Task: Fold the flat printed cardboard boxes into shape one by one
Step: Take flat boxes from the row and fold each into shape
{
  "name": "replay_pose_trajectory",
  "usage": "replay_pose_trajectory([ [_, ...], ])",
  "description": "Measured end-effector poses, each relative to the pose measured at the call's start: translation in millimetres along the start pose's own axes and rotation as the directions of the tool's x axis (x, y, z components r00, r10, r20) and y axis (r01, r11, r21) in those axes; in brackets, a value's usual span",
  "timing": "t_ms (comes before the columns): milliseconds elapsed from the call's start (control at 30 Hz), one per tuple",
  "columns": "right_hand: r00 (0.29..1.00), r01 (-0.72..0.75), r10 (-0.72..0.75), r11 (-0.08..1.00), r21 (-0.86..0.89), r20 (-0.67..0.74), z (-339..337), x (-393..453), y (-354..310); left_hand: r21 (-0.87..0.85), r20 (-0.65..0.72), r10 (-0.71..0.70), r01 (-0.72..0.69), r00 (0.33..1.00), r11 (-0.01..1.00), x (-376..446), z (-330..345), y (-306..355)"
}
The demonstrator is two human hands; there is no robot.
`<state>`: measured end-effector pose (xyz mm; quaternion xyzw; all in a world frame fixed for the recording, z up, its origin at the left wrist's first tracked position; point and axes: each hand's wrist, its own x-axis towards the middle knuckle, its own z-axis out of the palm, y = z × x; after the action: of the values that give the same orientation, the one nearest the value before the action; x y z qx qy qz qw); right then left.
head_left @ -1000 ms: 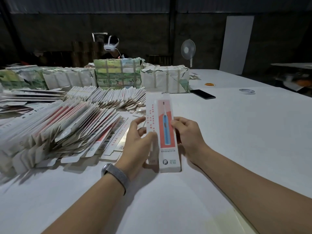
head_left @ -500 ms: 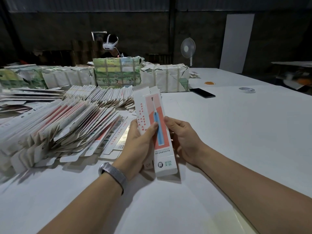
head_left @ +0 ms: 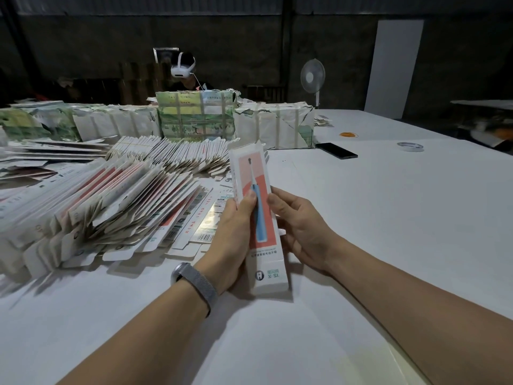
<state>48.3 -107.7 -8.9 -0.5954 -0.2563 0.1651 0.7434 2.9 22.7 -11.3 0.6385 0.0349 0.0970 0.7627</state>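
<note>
Raised and tilted more upright since before, our box [head_left: 256, 218] stays gripped by our left hand [head_left: 236, 237] and right hand [head_left: 301, 232], fingers curled round its sides.

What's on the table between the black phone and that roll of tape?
Nothing: in the head view, only bare white table lies between the phone and the tape roll.

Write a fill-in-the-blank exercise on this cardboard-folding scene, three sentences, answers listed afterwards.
1. Both the left hand and the right hand hold one printed box showing a blue ____.
2. A metal-mesh band sits on the ____ wrist.
3. On the white table, a dark phone lies to the ____ of the held box.

Missing words: toothbrush; left; right
</note>
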Motion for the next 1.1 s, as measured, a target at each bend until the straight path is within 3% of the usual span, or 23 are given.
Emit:
replay_pose_trajectory([
  [467,0.979,0.008,-0.033,0.992,-0.125,-0.201,-4.7,1.4,5.7,0.105,0.083,0.042,-0.05,0.996,0.993,-2.6,-0.5,2.2],
  [700,0.979,0.017,-0.042,0.992,-0.123,-0.201,-4.5,2.0,4.9,0.13,0.002,0.074,-0.074,0.997,0.989,-2.8,-1.1,3.7],
  [867,0.979,0.034,-0.06,0.991,-0.133,-0.196,-0.5,0.7,5.1,0.128,0.05,0.099,-0.104,0.994,0.986,-4.7,-1.4,6.1],
  [1100,0.968,0.099,-0.123,0.988,-0.116,-0.219,-2.2,0.5,5.9,0.307,0.05,0.096,-0.106,0.994,0.946,-1.6,-1.9,1.5],
])
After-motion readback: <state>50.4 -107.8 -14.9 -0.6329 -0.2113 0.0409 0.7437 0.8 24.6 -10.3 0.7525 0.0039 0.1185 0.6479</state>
